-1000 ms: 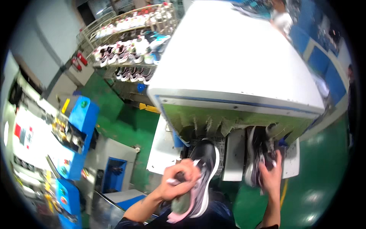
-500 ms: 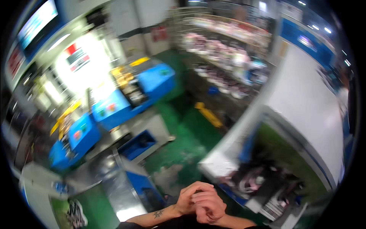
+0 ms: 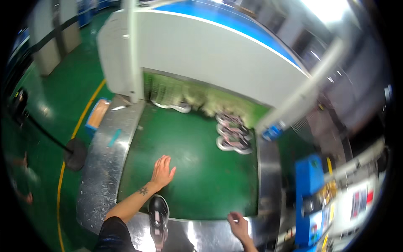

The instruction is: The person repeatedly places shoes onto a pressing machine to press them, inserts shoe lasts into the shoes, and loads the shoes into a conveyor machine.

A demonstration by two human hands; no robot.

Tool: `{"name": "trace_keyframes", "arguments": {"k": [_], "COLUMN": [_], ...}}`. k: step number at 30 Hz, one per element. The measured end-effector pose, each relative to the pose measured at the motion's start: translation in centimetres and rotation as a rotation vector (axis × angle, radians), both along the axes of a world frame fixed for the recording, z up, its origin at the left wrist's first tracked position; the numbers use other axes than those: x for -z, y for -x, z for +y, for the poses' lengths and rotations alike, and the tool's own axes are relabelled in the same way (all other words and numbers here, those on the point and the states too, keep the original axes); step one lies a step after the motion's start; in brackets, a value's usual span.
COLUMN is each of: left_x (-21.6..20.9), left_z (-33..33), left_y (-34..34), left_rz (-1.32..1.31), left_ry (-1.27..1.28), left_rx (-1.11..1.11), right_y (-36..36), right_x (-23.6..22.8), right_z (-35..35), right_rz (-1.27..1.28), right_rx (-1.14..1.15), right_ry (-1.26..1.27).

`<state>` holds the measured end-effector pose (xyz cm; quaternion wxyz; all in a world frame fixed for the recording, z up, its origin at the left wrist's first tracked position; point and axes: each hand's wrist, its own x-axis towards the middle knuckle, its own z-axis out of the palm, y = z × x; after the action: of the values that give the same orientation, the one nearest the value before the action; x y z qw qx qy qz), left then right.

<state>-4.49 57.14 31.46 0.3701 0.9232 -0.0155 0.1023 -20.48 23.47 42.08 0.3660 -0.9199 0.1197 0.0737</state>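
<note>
My left hand (image 3: 162,173) is open over the green conveyor belt (image 3: 189,180), fingers stretched forward and holding nothing. Beside that forearm, a dark sneaker (image 3: 158,214) with pink and white parts lies across the metal front border of the belt. My right hand (image 3: 238,227) hovers at the front border on the right, its fingers loosely bent and nothing visible in them. Farther along the belt, on the right, several pink, white and black sneakers (image 3: 233,133) sit close together. More white-soled shoes (image 3: 180,107) stand at the far left, partly hidden by the fringe of a machine opening.
A white machine housing (image 3: 201,46) spans the far end of the belt. Metal borders (image 3: 103,168) flank it, with a teal strip (image 3: 114,137) on the left one. Left stands a blue box (image 3: 97,115) and a pole's round base (image 3: 75,154); blue machinery (image 3: 308,197) is at right.
The view has swung round from the blue machinery and shelves to the belt. My hands, clasped together before, are now apart, the left one reaching forward.
</note>
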Motion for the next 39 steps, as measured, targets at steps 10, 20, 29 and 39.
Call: {"name": "trace_keyframes", "arguments": {"k": [10, 20, 29, 39], "left_x": [-3.4, -5.1, -24.2, -35.9], "left_z": [5.0, 1.7, -14.2, -32.6], "left_y": [-0.8, 3.1, 1.7, 30.3], "left_rz": [-0.028, -0.253, 0.176, 0.649], "left_ry": [-0.166, -0.27, 0.427, 1.207], "left_rx": [0.031, 0.04, 0.385, 1.156], "right_y": [-53.3, -30.9, 21.9, 29.3], "right_x": [-6.8, -1.6, -14.6, -31.2], "right_z": [11.2, 4.1, -9.6, -8.6], "right_rz": [-0.644, -0.632, 0.001, -0.747], "right_rx": [-1.012, -1.056, 0.868, 0.178], "right_ry": [0.461, 1.057, -0.557, -0.393]}}
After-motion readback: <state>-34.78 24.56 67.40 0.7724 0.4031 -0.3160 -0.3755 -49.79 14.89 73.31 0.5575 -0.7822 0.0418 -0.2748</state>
